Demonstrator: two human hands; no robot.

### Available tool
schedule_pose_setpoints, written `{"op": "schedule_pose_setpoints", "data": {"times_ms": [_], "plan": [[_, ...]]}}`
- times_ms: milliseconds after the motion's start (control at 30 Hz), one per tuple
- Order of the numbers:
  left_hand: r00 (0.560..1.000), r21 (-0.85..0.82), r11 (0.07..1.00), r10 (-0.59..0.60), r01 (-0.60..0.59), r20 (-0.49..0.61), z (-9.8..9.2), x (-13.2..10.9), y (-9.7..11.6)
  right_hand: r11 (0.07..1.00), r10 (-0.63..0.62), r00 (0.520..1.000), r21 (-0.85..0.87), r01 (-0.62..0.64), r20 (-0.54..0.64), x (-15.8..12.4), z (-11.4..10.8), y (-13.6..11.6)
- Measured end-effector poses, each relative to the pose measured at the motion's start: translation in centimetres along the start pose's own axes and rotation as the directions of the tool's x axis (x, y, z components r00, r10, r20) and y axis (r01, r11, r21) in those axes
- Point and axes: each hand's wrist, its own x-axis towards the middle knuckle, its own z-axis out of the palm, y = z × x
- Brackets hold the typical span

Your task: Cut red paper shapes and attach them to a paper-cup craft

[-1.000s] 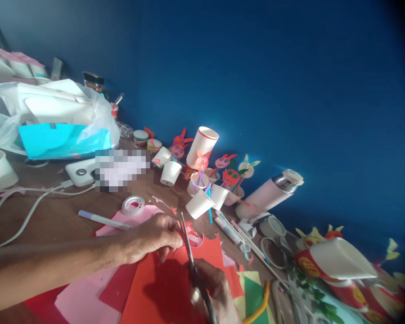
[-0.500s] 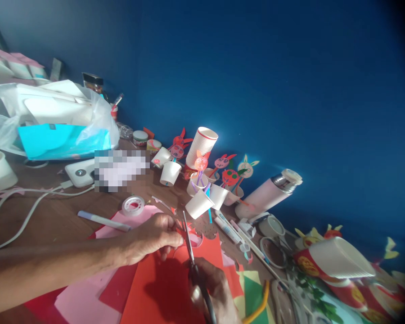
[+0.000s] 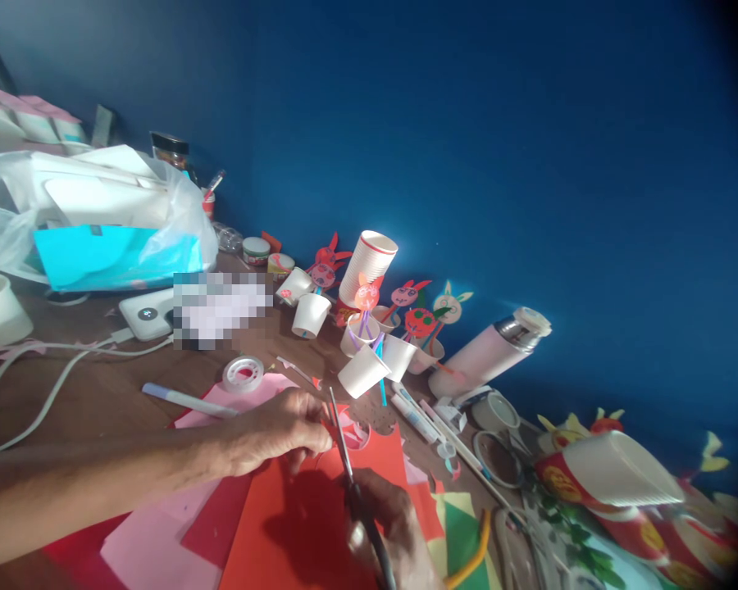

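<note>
My left hand (image 3: 286,430) is closed in a pinch on a small piece of red paper, mostly covered by the fingers. In my right hand (image 3: 397,520) is a pair of scissors (image 3: 343,442), blades pointing up and away, beside the left fingertips. The blades look nearly together, and I cannot tell whether paper lies between them. Beneath both hands lies a large red sheet of paper (image 3: 289,533), with a jagged cut far edge. Pink paper (image 3: 148,541) spreads under and left of it. A round pink-and-white item (image 3: 357,436) sits just beyond the blades.
Several white paper cups (image 3: 364,371) carry paper animal faces on straws. A pink thermos (image 3: 480,360) leans behind markers (image 3: 415,418). Left are a tape roll (image 3: 226,374), a marker (image 3: 184,401), a power bank (image 3: 141,315) with cables and a plastic bag (image 3: 190,213). A blue wall (image 3: 498,147) stands behind.
The scissors' tips have shifted slightly left and down, close to the left fingers. The left hand has turned a little, and less of the small red piece shows.
</note>
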Motion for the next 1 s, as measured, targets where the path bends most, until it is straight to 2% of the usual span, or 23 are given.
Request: {"op": "schedule_pose_setpoints", "data": {"times_ms": [100, 167, 267, 367, 567, 867, 1000], "plan": [[1.000, -0.108, 0.994, 0.011, -0.009, 0.020, 0.2, -0.3, -0.3, 0.998, 0.018, 1.000, 0.068, -0.019, 0.005, 0.0, 0.1, 0.5], [1.000, -0.167, 0.986, 0.013, -0.010, 0.019, 0.4, -0.3, -0.6, 0.996, 0.019, 0.998, 0.083, -0.015, -0.055, -0.2, 0.3, 1.4], [0.999, -0.192, 0.981, 0.039, -0.037, 0.004, 0.7, -0.4, -1.0, 0.995, 0.024, 0.995, 0.102, -0.014, -0.096, -0.5, 0.4, 2.9], [0.997, -0.193, 0.978, 0.067, -0.073, -0.039, 1.0, -0.3, -1.1, 0.993, 0.005, 0.997, 0.114, 0.004, -0.080, -0.4, 0.5, 3.7], [0.987, -0.149, 0.984, 0.079, -0.099, -0.137, 1.3, -0.4, -1.1, 0.991, -0.008, 0.998, 0.130, 0.016, -0.066, -0.3, 0.5, 3.4], [0.986, -0.084, 0.993, 0.075, -0.088, -0.148, 1.2, -0.4, -0.9, 0.989, 0.006, 0.995, 0.148, 0.009, -0.096, -0.3, 0.9, 2.8], [0.984, -0.071, 0.993, 0.077, -0.090, -0.162, 1.2, -0.3, -0.9, 0.993, 0.000, 0.998, 0.118, 0.008, -0.067, -0.2, 0.8, 2.6]]}}
